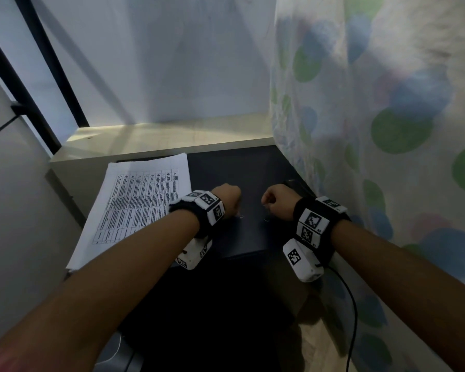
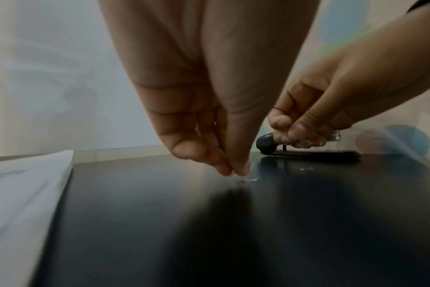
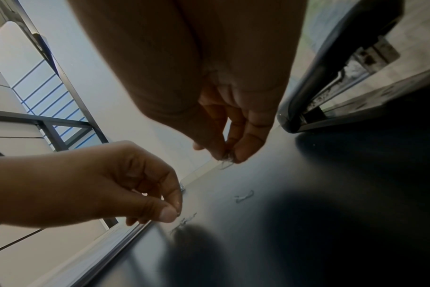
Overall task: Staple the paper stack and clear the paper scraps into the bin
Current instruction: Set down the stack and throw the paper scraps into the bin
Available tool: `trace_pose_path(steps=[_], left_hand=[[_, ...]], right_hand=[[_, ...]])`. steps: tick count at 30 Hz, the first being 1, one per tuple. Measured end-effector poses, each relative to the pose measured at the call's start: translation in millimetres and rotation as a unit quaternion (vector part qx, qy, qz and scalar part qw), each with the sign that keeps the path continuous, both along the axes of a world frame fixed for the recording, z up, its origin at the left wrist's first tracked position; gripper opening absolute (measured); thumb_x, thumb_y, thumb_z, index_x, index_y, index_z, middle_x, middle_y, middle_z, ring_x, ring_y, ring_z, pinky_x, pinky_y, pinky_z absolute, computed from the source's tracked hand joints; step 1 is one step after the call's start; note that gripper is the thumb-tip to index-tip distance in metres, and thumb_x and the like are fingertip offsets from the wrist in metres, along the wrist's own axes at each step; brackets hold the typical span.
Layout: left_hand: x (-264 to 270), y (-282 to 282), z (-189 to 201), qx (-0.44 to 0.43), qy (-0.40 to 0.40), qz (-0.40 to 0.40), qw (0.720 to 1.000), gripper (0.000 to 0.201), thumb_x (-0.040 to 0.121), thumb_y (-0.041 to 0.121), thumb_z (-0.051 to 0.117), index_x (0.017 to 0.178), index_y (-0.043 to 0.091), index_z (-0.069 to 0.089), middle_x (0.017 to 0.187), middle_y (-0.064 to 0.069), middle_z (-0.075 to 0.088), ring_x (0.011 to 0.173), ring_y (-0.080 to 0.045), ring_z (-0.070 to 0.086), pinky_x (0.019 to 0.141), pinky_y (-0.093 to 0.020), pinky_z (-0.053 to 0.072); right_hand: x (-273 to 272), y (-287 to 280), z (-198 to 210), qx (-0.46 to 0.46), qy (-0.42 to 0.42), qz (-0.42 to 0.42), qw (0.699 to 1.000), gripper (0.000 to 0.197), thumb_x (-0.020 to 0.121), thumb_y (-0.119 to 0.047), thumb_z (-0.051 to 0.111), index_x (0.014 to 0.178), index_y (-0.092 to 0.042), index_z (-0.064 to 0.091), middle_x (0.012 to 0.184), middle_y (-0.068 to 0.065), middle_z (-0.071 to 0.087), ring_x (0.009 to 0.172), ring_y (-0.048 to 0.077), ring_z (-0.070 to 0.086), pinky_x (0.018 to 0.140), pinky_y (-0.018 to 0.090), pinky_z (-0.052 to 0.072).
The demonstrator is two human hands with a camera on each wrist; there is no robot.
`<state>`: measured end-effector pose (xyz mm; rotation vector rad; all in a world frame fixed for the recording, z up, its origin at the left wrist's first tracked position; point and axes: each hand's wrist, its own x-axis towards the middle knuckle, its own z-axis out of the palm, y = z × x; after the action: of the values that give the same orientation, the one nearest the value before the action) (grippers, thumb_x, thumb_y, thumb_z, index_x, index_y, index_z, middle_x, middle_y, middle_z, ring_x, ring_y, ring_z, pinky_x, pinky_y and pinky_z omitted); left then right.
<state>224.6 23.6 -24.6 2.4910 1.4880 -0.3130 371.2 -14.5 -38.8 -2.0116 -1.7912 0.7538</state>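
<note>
Right wrist: right hand [image 3: 209,87] grip pinches bent staples [image 3: 227,159], blurred; left hand [image 3: 125,184] grip pinched, contents indiscernible.

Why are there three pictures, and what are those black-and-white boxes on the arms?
These are a person's two arms, no machine. The boxes on the wrists are small cameras. One picture comes from a camera on the head, looking down; the other two look along each hand. On the dark desk lie a stack of printed paper, a stapler and loose bent staples. The right hand pinches a small clump of staples in its fingers. The left hand has its fingers pinched right by a staple on the desk; whether it holds one is unclear.
</note>
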Motion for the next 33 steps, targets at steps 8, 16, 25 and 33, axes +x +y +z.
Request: trace_pose_path(steps=[8, 16, 25, 33], left_hand=[[-1, 2, -1, -0.016, -0.052, 0.020, 0.998, 0.030, 0.091, 0.015, 0.055, 0.116, 0.000, 0.062, 0.120, -0.018, 0.063, 0.110, -0.033, 0.061, 0.091, -0.035, 0.049], [-5, 3, -7, -0.011, -0.070, 0.025, 0.997, 0.040, 0.073, 0.026, 0.078, 0.104, 0.003, 0.067, 0.111, -0.013, 0.069, 0.104, -0.028, 0.065, 0.089, -0.035, 0.053], [5, -3, -4, -0.010, -0.048, 0.025, 0.998, 0.036, 0.081, 0.017, 0.070, 0.112, -0.001, 0.064, 0.118, -0.019, 0.065, 0.109, -0.034, 0.062, 0.092, -0.038, 0.051], [8, -10, -9, -0.005, 0.010, 0.018, 1.000, 0.038, 0.092, 0.021, 0.055, 0.122, -0.002, 0.050, 0.128, -0.019, 0.056, 0.115, -0.035, 0.058, 0.090, -0.037, 0.048]], right_hand=[[0, 0, 2, -0.004, -0.002, 0.004, 1.000, 0.022, 0.088, -0.001, 0.050, 0.105, -0.002, 0.064, 0.115, 0.015, 0.064, 0.107, 0.027, 0.060, 0.081, 0.022, 0.041], [-1, 2, -3, -0.002, 0.002, 0.004, 1.000, 0.022, 0.088, -0.001, 0.049, 0.105, -0.001, 0.064, 0.094, 0.004, 0.054, 0.088, 0.015, 0.051, 0.079, 0.022, 0.040], [0, 4, -4, 0.003, -0.004, -0.001, 1.000, 0.020, 0.087, -0.001, 0.051, 0.099, -0.005, 0.066, 0.111, 0.015, 0.065, 0.106, 0.027, 0.060, 0.089, 0.028, 0.046], [-2, 3, -4, -0.001, -0.003, 0.011, 1.000, 0.021, 0.088, 0.000, 0.049, 0.101, -0.004, 0.064, 0.093, 0.004, 0.055, 0.088, 0.017, 0.052, 0.083, 0.026, 0.044]])
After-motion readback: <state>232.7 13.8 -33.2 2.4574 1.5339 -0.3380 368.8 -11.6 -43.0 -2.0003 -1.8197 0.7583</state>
